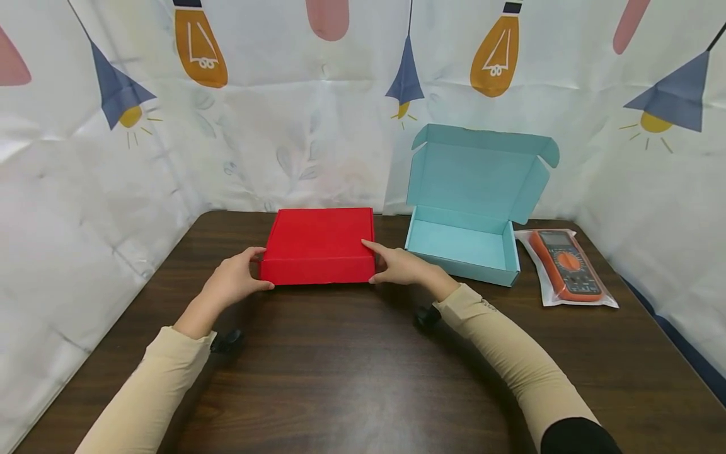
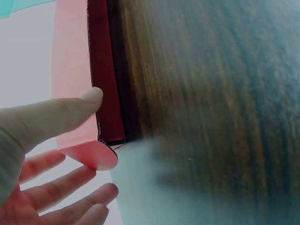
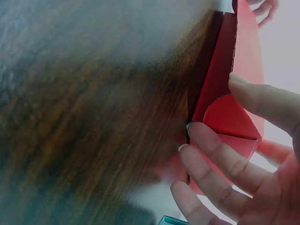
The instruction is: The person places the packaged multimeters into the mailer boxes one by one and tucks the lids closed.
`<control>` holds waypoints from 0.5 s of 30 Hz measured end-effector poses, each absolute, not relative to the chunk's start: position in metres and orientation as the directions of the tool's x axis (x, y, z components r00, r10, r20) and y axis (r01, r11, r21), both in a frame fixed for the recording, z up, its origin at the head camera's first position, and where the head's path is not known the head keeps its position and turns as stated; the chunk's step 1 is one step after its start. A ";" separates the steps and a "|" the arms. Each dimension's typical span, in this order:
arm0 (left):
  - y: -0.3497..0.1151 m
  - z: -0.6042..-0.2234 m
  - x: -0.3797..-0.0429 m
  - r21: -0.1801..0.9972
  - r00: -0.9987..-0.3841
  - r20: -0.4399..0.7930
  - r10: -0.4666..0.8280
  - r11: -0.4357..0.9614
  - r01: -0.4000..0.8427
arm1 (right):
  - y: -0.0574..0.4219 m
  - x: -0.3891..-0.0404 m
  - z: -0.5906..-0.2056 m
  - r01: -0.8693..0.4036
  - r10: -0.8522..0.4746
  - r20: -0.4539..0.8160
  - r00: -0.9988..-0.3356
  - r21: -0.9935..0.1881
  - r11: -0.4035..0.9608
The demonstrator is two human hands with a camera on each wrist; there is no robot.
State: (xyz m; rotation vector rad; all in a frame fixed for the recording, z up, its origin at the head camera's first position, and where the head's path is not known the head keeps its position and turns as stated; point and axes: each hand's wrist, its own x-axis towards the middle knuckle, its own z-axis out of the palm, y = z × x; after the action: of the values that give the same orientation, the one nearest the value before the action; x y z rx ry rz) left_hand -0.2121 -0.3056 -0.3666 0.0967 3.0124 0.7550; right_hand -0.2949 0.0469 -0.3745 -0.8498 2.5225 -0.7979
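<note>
A red cardboard box (image 1: 320, 244) lies on the dark wooden table, its lid lowered over it. At its front left corner is my left hand (image 1: 234, 280). In the left wrist view, the left thumb (image 2: 70, 115) presses the edge of the lid's front flap, with fingers around the corner by a rounded tab (image 2: 93, 155). My right hand (image 1: 404, 267) holds the front right corner. The right thumb (image 3: 262, 101) lies on the flap's edge, while the fingers (image 3: 229, 164) reach along the box's side, beside another rounded tab (image 3: 229, 117).
Right of the red box stands an open light-blue box (image 1: 459, 238), its lid raised against the patterned curtain (image 1: 351, 145). An orange multimeter (image 1: 567, 265) in a clear plastic bag lies near the table's (image 1: 340, 366) right edge.
</note>
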 end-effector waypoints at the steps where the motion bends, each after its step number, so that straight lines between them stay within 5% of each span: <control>1: -0.305 -0.367 -0.213 0.464 -0.997 -0.017 0.081 0.883 0.064 | 0.047 -0.295 -0.374 -0.435 -0.641 -0.153 -0.752 -0.614 0.658; 15: -0.304 -0.366 -0.215 0.394 -0.970 0.025 0.241 0.890 0.231 | 0.048 -0.296 -0.372 -0.408 -0.636 -0.179 -0.751 -0.631 0.660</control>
State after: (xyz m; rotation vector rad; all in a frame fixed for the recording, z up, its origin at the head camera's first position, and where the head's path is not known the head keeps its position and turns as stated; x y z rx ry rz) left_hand -0.2151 -0.3036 -0.3663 0.3781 3.0293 0.6273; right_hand -0.2964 0.0483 -0.3720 -0.8217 2.4923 -0.8118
